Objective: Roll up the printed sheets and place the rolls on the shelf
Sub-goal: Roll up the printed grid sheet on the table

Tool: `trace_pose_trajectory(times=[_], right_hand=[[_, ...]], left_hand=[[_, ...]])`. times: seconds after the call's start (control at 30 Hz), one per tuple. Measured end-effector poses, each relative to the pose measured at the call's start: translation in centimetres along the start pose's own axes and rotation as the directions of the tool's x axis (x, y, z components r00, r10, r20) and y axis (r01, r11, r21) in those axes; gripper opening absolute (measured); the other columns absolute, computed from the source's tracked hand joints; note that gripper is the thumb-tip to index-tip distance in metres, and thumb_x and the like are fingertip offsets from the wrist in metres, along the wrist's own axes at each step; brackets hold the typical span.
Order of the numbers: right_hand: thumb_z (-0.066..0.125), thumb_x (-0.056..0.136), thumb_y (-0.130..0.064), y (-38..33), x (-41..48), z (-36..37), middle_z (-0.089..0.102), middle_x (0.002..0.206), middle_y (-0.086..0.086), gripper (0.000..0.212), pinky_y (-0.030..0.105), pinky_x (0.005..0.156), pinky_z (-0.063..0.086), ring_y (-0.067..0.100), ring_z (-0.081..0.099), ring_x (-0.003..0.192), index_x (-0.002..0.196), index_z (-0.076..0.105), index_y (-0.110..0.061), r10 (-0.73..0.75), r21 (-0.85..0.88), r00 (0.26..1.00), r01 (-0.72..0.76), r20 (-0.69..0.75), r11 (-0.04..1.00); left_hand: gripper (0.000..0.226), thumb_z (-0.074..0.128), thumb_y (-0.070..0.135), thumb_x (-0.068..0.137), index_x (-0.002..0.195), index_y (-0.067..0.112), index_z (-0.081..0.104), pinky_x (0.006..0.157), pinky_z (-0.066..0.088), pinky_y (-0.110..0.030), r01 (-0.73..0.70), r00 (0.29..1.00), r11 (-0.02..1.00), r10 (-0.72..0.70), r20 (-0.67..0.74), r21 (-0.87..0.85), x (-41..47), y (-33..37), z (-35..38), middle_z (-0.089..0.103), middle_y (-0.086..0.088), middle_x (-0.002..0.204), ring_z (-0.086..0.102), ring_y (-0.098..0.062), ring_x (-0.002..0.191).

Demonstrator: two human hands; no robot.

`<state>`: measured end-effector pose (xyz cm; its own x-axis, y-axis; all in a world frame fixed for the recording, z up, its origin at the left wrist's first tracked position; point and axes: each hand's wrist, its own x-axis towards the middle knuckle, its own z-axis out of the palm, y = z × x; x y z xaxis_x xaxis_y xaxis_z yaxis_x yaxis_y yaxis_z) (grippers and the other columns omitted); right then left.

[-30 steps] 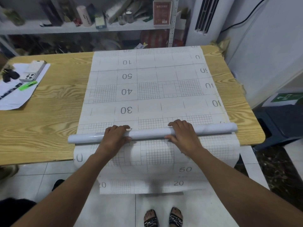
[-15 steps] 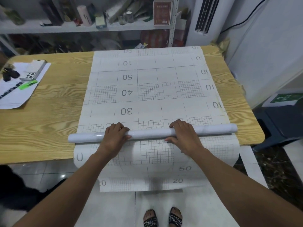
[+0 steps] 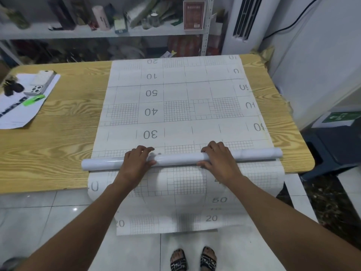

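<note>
we have both hands on the roll, which lies crosswise on the printed sheet near the table's front edge. the left hand and the right hand each curl their fingers over the top of the tube with the thumb tucked on the near side, so both are gripping it, one on either side of its middle. the sheet runs flat to the table's far edge, and its near end hangs off the front edge toward the floor. we judge the paper light, glossy and a little slippery, stiff only once wound and easily creased. holding it wide and evenly should keep the ends from telescoping. the shelf stands just beyond the table's far edge.
</note>
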<state>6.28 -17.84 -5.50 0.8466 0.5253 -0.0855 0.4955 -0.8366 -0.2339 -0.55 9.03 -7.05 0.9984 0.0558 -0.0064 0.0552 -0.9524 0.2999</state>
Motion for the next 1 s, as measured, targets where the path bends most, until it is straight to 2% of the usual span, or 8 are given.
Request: trace_pose_trajectory(times=[0.1,0.17,0.33,0.47,0.57,0.7,0.87,1.0], right_hand=[[0.049,0.09,-0.049,-0.1,0.1,-0.1,0.049,0.118,0.0,0.045,0.031,0.092,0.035,0.02,0.042,0.105,0.122,0.053,-0.018,0.003,-0.01,1.0,-0.003,0.016,1.0],[0.046,0.093,-0.047,-0.1,0.2,-0.2,0.049,0.119,0.0,0.043,0.031,0.092,0.035,0.02,0.042,0.105,0.122,0.052,-0.017,-0.002,-0.025,1.0,0.002,0.026,1.0],[0.042,0.096,-0.043,-0.1,0.4,-0.2,0.05,0.12,0.0,0.038,0.033,0.092,0.035,0.02,0.042,0.106,0.122,0.053,-0.018,0.0,-0.037,0.999,0.002,0.044,0.999],[0.039,0.097,-0.042,-0.1,0.5,-0.1,0.05,0.12,-0.001,0.036,0.032,0.091,0.035,0.02,0.043,0.105,0.121,0.054,-0.018,0.003,-0.048,0.999,0.0,0.054,0.999],[0.04,0.098,-0.039,0.0,0.5,0.2,0.051,0.119,-0.001,0.034,0.032,0.09,0.034,0.02,0.043,0.105,0.121,0.054,-0.018,-0.006,-0.061,0.998,0.009,0.056,0.998],[0.04,0.098,-0.037,0.1,0.5,0.3,0.052,0.117,0.0,0.033,0.032,0.09,0.035,0.021,0.044,0.104,0.121,0.055,-0.017,-0.011,-0.046,0.999,0.014,0.05,0.999],[0.041,0.097,-0.039,0.2,0.4,0.3,0.053,0.122,-0.002,0.037,0.032,0.092,0.032,0.021,0.045,0.107,0.129,0.046,-0.021,0.009,0.018,0.998,-0.01,0.06,1.0],[0.042,0.096,-0.04,0.0,0.2,0.2,0.054,0.122,-0.002,0.039,0.033,0.091,0.034,0.02,0.047,0.105,0.129,0.043,-0.019,0.017,0.037,0.999,-0.018,0.04,0.999]], left_hand=[[0.047,0.071,0.023,0.079,0.122,0.013,0.055,0.091,0.037,-0.033,0.083,0.996,0.982,-0.085,-0.005,-0.173,-0.6,0.9,-0.5,0.041,-0.013,0.13,0.049,-0.029,0.106],[0.051,0.073,0.023,0.077,0.123,0.013,0.054,0.095,0.036,-0.033,0.081,0.996,0.977,-0.084,-0.004,-0.195,-0.8,1.1,-0.5,0.037,-0.014,0.133,0.044,-0.029,0.111],[0.049,0.076,0.012,0.073,0.117,0.005,0.057,0.088,0.043,-0.039,0.002,0.999,0.994,-0.007,-0.046,-0.112,-0.8,1.2,-0.5,0.047,-0.019,0.116,0.049,-0.034,0.099],[0.054,0.086,0.007,0.055,0.102,0.0,0.062,0.069,0.049,-0.042,-0.052,0.997,0.997,0.048,-0.063,-0.056,-0.5,1.2,-0.3,0.055,-0.022,0.094,0.055,-0.037,0.076],[0.059,0.09,0.008,0.045,0.096,0.005,0.061,0.059,0.048,-0.039,-0.105,0.994,0.994,0.104,-0.034,-0.035,-0.5,0.7,-0.2,0.057,-0.018,0.084,0.056,-0.035,0.065],[0.061,0.087,0.005,0.048,0.096,0.017,0.051,0.057,0.038,-0.031,-0.129,0.991,0.991,0.128,-0.036,-0.03,-0.5,0.5,-0.1,0.055,-0.013,0.082,0.053,-0.03,0.063],[0.064,0.091,0.009,0.041,0.093,0.014,0.054,0.057,0.039,-0.032,-0.15,0.989,0.988,0.15,0.001,0.018,-0.3,0.6,0.0,0.056,-0.012,0.079,0.055,-0.031,0.062],[0.063,0.09,0.009,0.045,0.094,0.017,0.052,0.059,0.033,-0.031,-0.158,0.988,0.987,0.157,0.01,0.038,-0.3,0.4,0.0,0.055,-0.009,0.08,0.054,-0.029,0.066]])
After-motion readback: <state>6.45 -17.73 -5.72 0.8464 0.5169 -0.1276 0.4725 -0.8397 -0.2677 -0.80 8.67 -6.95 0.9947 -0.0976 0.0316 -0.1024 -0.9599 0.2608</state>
